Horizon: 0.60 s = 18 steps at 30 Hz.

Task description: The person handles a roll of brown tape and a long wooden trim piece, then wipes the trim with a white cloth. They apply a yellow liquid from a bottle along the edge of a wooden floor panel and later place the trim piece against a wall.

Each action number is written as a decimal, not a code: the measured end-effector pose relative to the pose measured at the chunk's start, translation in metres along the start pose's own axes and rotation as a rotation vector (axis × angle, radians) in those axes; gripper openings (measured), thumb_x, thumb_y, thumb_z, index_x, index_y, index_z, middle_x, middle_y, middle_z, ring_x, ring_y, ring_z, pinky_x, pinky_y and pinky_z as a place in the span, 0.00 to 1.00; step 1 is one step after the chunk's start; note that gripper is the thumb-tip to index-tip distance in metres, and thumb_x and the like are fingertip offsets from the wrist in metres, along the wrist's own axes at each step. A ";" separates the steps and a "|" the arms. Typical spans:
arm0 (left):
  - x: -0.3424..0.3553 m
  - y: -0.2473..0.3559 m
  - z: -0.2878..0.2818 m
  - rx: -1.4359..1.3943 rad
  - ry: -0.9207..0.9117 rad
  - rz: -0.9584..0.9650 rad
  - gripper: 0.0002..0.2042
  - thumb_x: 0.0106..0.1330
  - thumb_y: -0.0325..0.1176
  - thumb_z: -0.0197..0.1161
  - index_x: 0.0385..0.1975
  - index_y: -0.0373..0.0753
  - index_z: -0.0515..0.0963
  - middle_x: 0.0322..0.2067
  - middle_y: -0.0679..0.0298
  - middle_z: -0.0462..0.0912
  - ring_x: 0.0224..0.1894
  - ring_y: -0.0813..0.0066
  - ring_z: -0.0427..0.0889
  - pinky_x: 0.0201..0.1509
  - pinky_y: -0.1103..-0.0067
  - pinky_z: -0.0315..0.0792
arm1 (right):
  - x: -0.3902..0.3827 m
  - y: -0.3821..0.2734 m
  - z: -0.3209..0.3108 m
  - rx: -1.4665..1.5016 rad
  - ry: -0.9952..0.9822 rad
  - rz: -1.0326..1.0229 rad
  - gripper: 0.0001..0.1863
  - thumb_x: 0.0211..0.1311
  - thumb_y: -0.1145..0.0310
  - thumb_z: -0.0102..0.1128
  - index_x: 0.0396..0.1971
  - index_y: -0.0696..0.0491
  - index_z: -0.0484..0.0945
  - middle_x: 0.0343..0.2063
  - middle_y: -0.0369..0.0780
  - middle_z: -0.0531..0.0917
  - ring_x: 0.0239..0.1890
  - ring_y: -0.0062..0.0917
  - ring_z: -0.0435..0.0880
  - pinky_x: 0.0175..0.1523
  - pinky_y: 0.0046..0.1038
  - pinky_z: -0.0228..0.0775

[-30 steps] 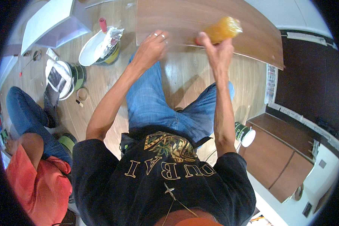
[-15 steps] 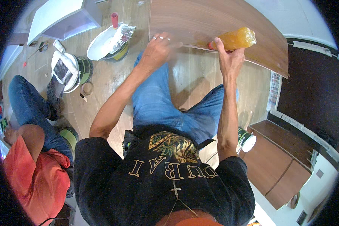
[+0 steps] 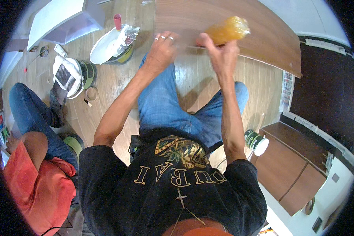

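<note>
My right hand is wrapped round a clear plastic bottle of orange-yellow liquid. The bottle lies tilted over a brown wood-grain panel, its neck end pointing left toward my other hand and blurred. My left hand, with rings on its fingers, is at the panel's near edge. Its fingers are curled and closed, and their tips are smeared by motion. Whatever they may hold is hidden.
Left of the panel stands a bucket topped by a white-smeared lid and a red cup. Another bucket is nearby. A co-worker in a red shirt sits at the left. A small green-and-white can stands right.
My right hand and the bottle have moved left, closer to my left hand. The left hand stays near the same place, its fingers now drawn in more.
</note>
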<state>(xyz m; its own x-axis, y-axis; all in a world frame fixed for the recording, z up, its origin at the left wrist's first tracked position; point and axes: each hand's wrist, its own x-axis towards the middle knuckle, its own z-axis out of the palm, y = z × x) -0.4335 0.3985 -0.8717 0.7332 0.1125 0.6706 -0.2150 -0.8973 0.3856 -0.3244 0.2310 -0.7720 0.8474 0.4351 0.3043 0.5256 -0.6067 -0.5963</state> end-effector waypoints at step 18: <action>-0.008 -0.002 0.000 0.041 -0.003 -0.075 0.09 0.54 0.31 0.73 0.35 0.50 0.85 0.39 0.70 0.82 0.46 0.67 0.80 0.47 0.69 0.71 | -0.001 0.018 -0.027 -0.003 0.020 0.081 0.26 0.55 0.55 0.77 0.42 0.62 0.81 0.35 0.47 0.89 0.37 0.33 0.89 0.44 0.33 0.80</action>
<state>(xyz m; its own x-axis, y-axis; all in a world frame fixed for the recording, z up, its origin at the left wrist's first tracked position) -0.4382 0.3995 -0.8780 0.7483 0.1785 0.6389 -0.1330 -0.9032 0.4082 -0.3134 0.2018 -0.7635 0.8883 0.3715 0.2700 0.4558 -0.6411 -0.6174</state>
